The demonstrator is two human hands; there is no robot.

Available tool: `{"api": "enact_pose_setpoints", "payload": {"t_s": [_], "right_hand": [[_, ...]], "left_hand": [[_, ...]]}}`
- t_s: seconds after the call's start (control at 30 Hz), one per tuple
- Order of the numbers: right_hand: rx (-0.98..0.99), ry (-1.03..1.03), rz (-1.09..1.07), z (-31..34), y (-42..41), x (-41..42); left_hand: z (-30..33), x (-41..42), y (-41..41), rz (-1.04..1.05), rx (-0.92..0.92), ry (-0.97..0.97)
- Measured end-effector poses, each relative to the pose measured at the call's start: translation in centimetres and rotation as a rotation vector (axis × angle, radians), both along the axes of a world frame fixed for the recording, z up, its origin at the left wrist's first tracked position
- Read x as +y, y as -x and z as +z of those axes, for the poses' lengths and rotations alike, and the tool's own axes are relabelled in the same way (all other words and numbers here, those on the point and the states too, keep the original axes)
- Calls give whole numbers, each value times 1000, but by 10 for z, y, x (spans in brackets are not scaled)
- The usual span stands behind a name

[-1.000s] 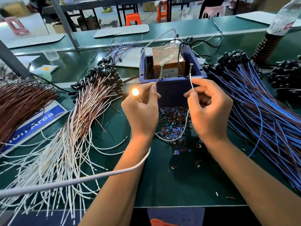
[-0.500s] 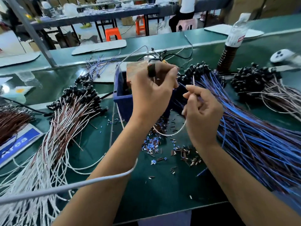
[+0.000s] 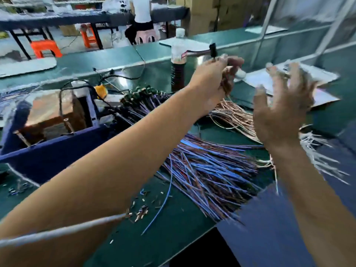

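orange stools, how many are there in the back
2: one orange stool at far left by the dark table, a second orange stool further right by the same table. More may be hidden behind it.

Bare forearms, L hand (image 3: pixel 213 81) & R hand (image 3: pixel 283 110) bare; white cord (image 3: pixel 63 231) across L forearm

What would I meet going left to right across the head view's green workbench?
Dark blue plastic bin → heap of blue insulated wires → open right hand → bundle of white wires. The left hand, gripping a black-capped wire, overlaps the blue heap, so it's left out.
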State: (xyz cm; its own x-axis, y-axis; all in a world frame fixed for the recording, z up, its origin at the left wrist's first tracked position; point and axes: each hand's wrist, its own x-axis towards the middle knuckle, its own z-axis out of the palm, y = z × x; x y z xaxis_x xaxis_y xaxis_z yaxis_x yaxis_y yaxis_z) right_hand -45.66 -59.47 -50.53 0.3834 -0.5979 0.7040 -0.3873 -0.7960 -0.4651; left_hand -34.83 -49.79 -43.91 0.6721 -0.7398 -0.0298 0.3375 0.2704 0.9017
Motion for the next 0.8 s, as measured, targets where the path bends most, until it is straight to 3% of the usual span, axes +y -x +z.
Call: {"api": "enact_pose_setpoints", "payload": {"t_s": [0.1,0.17,0.27,0.37,0.47,0.6,0.7,0.8], "right_hand": [[-17,-179,484,4,-2,-4],[-92,-226,543,8,1,-10],[-151,-132,434,11,10,-36],[11,-79,331,15,21,-58],[183,-52,255,13,32,-71],[163,35,156,18,46,-70],[118,122,88,20,49,-71],[287,103,25,5,41,-78]], "left_hand": [[9,-20,3,-13,66,116],[15,-23,-3,-3,129,162],[17,-28,-19,87,30,-51],[3,-30,-31,135,-85,-310],[-18,-37,-33,92,128,-290],[-34,-49,-38,82,376,-172],[-38,-55,-40,109,424,-126],[-44,-56,-41,89,378,-159]]}}
